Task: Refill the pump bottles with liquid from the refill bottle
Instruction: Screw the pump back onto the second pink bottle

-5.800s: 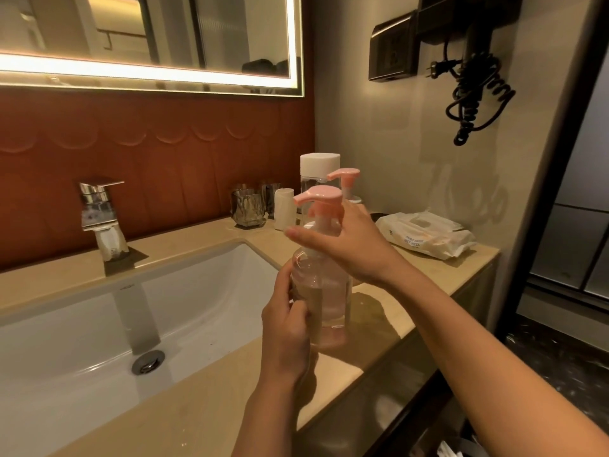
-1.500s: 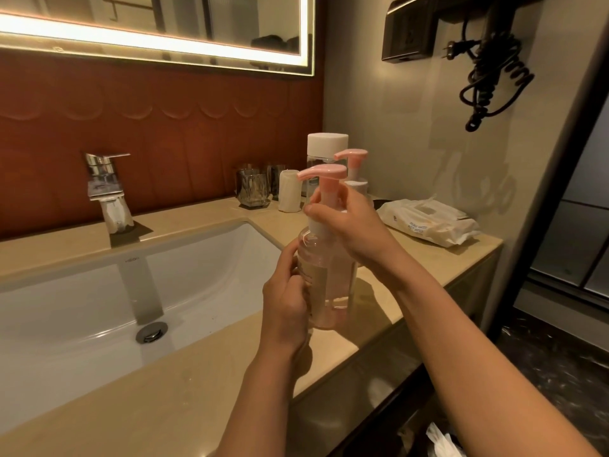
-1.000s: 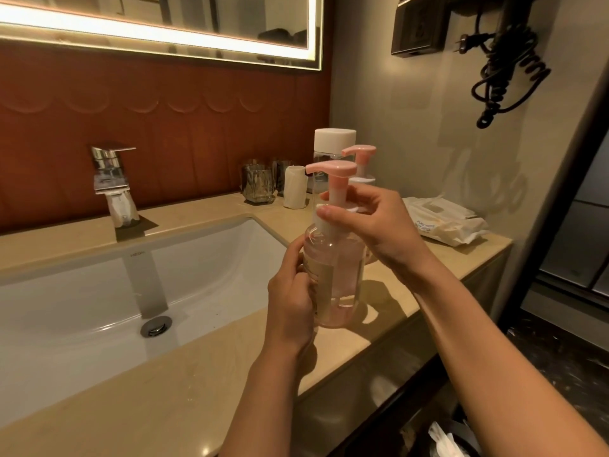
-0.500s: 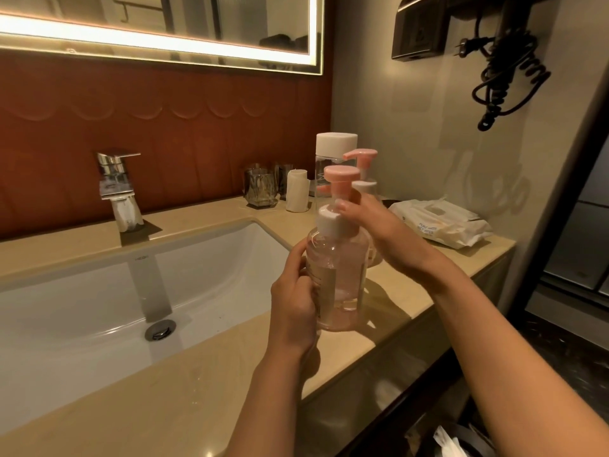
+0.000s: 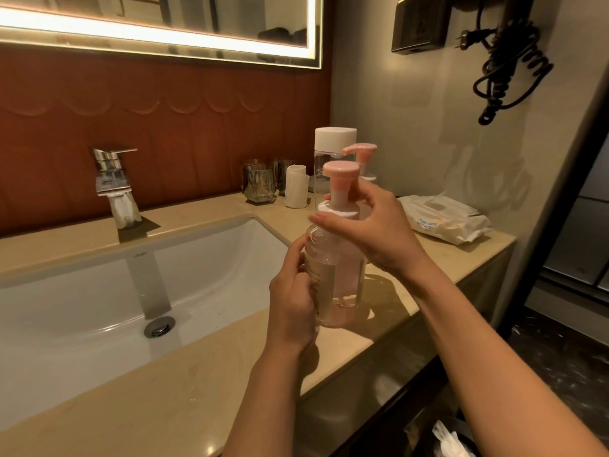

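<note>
left grip (image 5: pixel 291 305) curled round pump bottle (image 5: pixel 342 278), right grip (image 5: pixel 372 225) pinching its collar (image 5: pixel 336 209)

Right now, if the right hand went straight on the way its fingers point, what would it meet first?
The pump of the bottle, which the right hand grips. Past it, likely open air over the sink toward the faucet; depth is unclear.
</note>
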{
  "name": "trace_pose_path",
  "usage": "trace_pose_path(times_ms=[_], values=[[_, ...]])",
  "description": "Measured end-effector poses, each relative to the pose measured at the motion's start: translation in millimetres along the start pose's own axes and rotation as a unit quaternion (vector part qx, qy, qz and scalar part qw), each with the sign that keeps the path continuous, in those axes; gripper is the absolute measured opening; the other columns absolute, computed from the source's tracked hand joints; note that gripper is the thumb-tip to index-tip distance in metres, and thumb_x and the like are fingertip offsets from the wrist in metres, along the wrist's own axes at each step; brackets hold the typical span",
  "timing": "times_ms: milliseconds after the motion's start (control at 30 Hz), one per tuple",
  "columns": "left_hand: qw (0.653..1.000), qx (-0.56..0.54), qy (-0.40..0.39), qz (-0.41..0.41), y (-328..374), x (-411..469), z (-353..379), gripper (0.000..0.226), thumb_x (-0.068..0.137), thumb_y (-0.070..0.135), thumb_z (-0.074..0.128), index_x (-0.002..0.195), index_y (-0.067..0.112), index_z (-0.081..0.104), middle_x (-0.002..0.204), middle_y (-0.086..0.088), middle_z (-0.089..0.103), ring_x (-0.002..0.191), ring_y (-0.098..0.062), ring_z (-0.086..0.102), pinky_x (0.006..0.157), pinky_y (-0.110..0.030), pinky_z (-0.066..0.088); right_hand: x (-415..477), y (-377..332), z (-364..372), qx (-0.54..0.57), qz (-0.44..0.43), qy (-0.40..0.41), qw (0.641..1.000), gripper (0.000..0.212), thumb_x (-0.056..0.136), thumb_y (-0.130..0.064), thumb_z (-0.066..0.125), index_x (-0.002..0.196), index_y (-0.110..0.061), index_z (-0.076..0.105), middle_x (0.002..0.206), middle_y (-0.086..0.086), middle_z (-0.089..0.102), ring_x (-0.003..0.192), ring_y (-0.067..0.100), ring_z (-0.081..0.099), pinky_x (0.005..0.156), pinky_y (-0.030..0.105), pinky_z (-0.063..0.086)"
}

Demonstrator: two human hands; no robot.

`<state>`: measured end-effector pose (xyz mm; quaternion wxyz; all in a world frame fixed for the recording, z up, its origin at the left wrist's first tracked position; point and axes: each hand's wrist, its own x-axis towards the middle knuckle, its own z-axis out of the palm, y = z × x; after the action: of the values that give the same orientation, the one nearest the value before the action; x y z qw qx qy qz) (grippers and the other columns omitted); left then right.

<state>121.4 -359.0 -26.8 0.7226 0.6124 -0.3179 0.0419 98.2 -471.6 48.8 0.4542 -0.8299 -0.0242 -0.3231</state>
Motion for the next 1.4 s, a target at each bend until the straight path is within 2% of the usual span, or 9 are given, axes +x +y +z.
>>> trace_pose_path(times_ms=[100, 200, 367, 500, 767, 933, 1067, 1233, 1400], values=[[1.000, -0.001, 0.004, -0.002, 1, 0, 0, 0.048, 0.080, 0.021, 0.030, 0.125, 0.015, 0.047, 0.098, 0.019, 0.059, 0.089, 0.010, 0.058, 0.064, -0.006, 0.045, 2, 1, 8, -0.081, 0.013, 0.032, 0.996, 0.053, 0.069, -0.051, 0.076, 0.107, -0.031, 0.045, 0.108, -0.010, 0.051, 0.107, 0.018, 0.054, 0.091, 0.040, 0.049], [1.000, 0.003, 0.004, -0.002, 1, 0, 0, 0.047, 0.081, 0.021, 0.029, 0.124, 0.018, 0.046, 0.099, 0.019, 0.058, 0.089, 0.011, 0.058, 0.065, -0.006, 0.045, 5, 0, 8, -0.191, 0.025, 0.027, 0.981, 0.069, 0.065, -0.067, 0.069, 0.116, -0.027, 0.046, 0.108, -0.010, 0.041, 0.115, 0.019, 0.046, 0.098, 0.048, 0.042], [1.000, 0.006, 0.002, -0.001, -2, 0, -2, 0.048, 0.081, 0.018, 0.029, 0.126, 0.014, 0.047, 0.101, 0.013, 0.060, 0.090, 0.006, 0.059, 0.066, -0.008, 0.046, -2, 1, -12, 0.041, 0.051, -0.129, 0.989, 0.041, 0.078, -0.055, 0.042, 0.116, -0.040, 0.044, 0.116, -0.019, 0.043, 0.117, 0.009, 0.036, 0.092, 0.020, 0.034], [1.000, 0.002, -0.002, -0.002, -2, 0, -1, 0.049, 0.082, 0.020, 0.029, 0.128, 0.012, 0.046, 0.102, 0.013, 0.059, 0.091, 0.009, 0.058, 0.067, -0.007, 0.046, -1, 12, -20, 0.143, 0.071, -0.184, 0.970, 0.030, 0.085, -0.039, 0.057, 0.115, -0.037, 0.057, 0.123, -0.018, 0.058, 0.115, -0.003, 0.049, 0.091, 0.021, 0.033], [1.000, 0.015, -0.004, -0.004, -3, 1, -1, 0.048, 0.082, 0.020, 0.029, 0.127, 0.014, 0.046, 0.102, 0.015, 0.059, 0.091, 0.009, 0.058, 0.066, -0.007, 0.046, 2, 4, -13, 0.116, 0.053, -0.092, 0.988, 0.042, 0.074, -0.033, 0.073, 0.106, -0.011, 0.058, 0.098, -0.006, 0.061, 0.087, 0.000, 0.059, 0.070, 0.012, 0.048], [1.000, 0.007, -0.003, -0.015, 0, -1, -1, 0.042, 0.087, 0.020, 0.033, 0.126, 0.015, 0.048, 0.101, 0.017, 0.058, 0.088, 0.012, 0.058, 0.063, -0.005, 0.045, 1, -1, -7, 0.091, 0.064, -0.068, 0.991, 0.031, 0.080, -0.026, 0.069, 0.102, -0.013, 0.051, 0.095, -0.005, 0.056, 0.090, 0.008, 0.056, 0.072, 0.017, 0.046], [0.999, 0.029, -0.012, -0.018, 1, 0, -2, 0.034, 0.094, 0.007, 0.040, 0.126, 0.015, 0.047, 0.102, 0.013, 0.058, 0.089, 0.011, 0.057, 0.067, -0.007, 0.046, -1, 1, -10, 0.057, 0.054, -0.071, 0.994, 0.046, 0.074, -0.045, 0.072, 0.106, -0.018, 0.053, 0.106, -0.006, 0.058, 0.101, 0.012, 0.056, 0.078, 0.021, 0.047], [0.997, 0.060, -0.029, -0.032, -5, 0, -3, 0.067, 0.066, 0.042, 0.053, 0.131, 0.034, 0.040, 0.119, 0.017, 0.054, 0.106, 0.000, 0.053, 0.089, -0.025, 0.047, 0, 4, -26, 0.096, 0.045, -0.163, 0.981, 0.042, 0.076, -0.045, 0.054, 0.117, -0.039, 0.050, 0.124, -0.018, 0.054, 0.110, -0.009, 0.050, 0.084, 0.009, 0.038], [0.986, 0.141, -0.051, -0.069, -3, 0, -1, 0.088, 0.062, 0.044, 0.082, 0.125, 0.056, 0.022, 0.122, 0.028, 0.038, 0.113, 0.000, 0.040, 0.088, -0.017, 0.039, 0, 11, -32, 0.082, 0.052, -0.219, 0.971, 0.048, 0.080, -0.037, 0.058, 0.127, -0.030, 0.053, 0.128, -0.014, 0.057, 0.116, -0.001, 0.052, 0.094, 0.018, 0.041]])
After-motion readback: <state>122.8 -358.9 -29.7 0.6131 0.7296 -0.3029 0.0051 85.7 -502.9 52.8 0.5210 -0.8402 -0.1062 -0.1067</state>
